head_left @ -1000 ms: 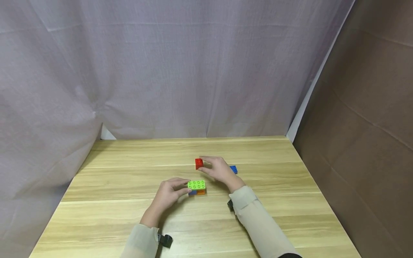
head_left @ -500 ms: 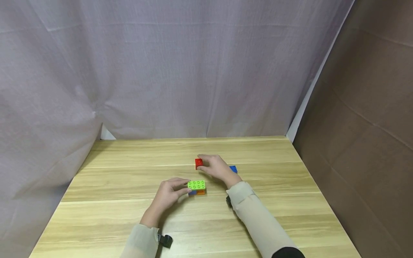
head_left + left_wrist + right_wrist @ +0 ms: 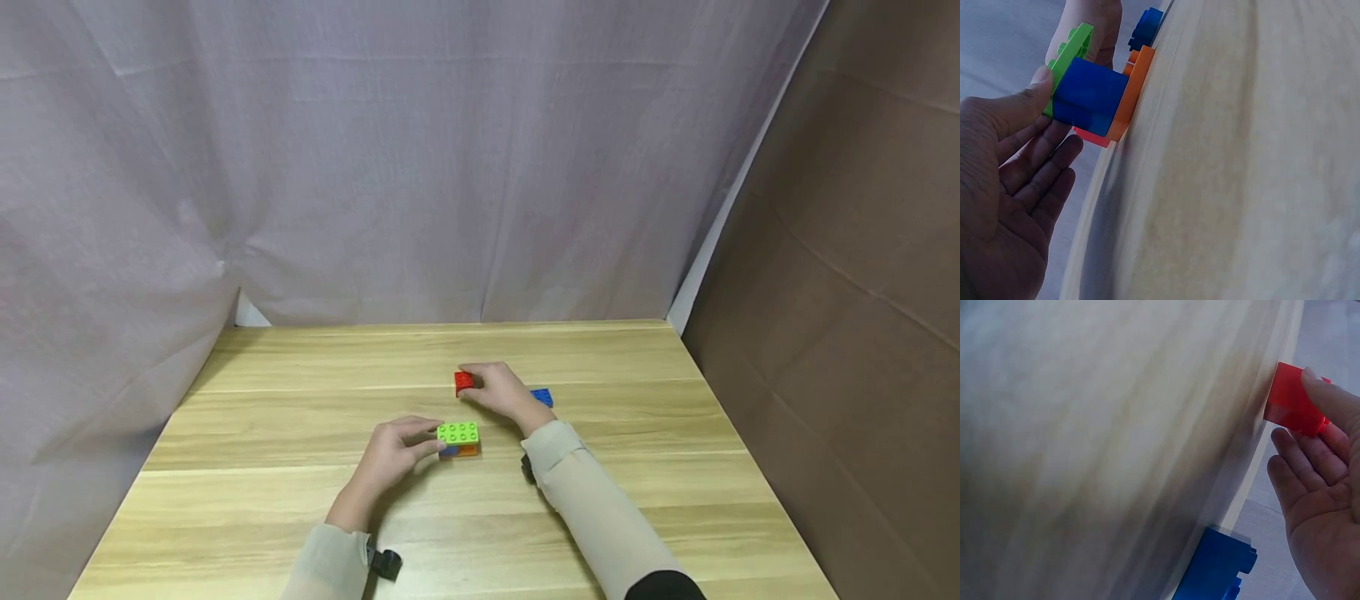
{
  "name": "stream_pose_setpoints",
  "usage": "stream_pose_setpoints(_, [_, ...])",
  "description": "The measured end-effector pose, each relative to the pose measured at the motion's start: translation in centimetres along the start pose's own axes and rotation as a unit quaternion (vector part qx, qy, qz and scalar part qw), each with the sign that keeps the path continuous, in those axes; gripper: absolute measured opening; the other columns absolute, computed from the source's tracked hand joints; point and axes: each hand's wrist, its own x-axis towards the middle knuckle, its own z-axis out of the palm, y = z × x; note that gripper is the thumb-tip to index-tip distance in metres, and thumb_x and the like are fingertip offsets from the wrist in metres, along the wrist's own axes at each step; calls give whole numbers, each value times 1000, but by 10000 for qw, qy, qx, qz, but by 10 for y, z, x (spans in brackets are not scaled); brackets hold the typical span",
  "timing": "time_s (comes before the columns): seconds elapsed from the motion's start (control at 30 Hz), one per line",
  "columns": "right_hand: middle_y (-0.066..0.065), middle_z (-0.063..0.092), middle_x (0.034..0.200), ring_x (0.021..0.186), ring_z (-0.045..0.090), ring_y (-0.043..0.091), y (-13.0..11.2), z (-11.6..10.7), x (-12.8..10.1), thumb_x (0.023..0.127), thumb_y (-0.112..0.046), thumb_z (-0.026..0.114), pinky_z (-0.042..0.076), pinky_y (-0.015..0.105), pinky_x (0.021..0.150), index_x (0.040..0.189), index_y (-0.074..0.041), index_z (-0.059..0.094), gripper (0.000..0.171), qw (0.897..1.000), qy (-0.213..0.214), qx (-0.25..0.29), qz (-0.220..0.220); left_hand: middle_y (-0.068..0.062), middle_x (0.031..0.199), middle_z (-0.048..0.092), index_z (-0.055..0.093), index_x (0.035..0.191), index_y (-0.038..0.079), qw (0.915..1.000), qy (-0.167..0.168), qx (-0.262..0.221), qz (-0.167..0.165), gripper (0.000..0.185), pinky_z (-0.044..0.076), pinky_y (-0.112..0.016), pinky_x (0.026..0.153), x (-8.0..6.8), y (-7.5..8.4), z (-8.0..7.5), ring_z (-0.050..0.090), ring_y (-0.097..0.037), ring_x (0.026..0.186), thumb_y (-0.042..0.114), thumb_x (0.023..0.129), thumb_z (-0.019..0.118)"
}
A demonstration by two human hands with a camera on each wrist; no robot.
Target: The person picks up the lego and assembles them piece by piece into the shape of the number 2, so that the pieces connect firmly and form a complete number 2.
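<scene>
A small stack stands near the middle of the table: a lime green toy brick (image 3: 458, 432) on top, a blue block (image 3: 1090, 94) beneath it, and an orange brick (image 3: 1133, 90) at the bottom. My left hand (image 3: 386, 452) pinches the stack from its left side, with the thumb on the green brick's edge. Farther back, my right hand (image 3: 501, 392) holds a red toy brick (image 3: 1291, 397) between thumb and fingers. The red brick appears to sit on the table. Another blue brick (image 3: 543, 397) lies just right of the right hand, partly hidden behind the wrist.
The pale wood-grain table (image 3: 247, 433) ends at a grey curtain (image 3: 375, 167) behind and a brown cloth (image 3: 840, 275) on the right. Small black devices are strapped at both wrists.
My right hand has shifted slightly left, and its thumb and fingers have come in around the red brick. The left hand and the stack have stayed put.
</scene>
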Motion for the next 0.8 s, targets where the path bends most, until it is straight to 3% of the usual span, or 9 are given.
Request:
stream_pose_setpoints(0.33, [11,66,131,118,63,24,-1,1,2,91,-26,77,49,40,103,137,-6,62,52,10000,18,-7,70,13,113,72,77,116,22,9999,33,-103,40,35,52,-42,98,0,-2,1,67,-11,106,34,84,83])
stream_pose_setpoints(0.6, [1,72,108,92,64,12,0,2,1,90,-28,78,55,34,87,126,-10,68,41,9999,61,26,109,12,114,72,77,116,25,10000,38,-41,36,35,51,-43,99,-1,-1,1,67,-12,107,35,83,83])
stream_pose_setpoints(0.8, [1,72,109,94,64,11,0,1,0,90,-30,78,54,34,88,126,-11,68,42,9999,67,61,124,13,114,71,77,116,24,10000,42,-19,56,35,52,-43,99,0,-2,1,67,-12,108,36,84,83])
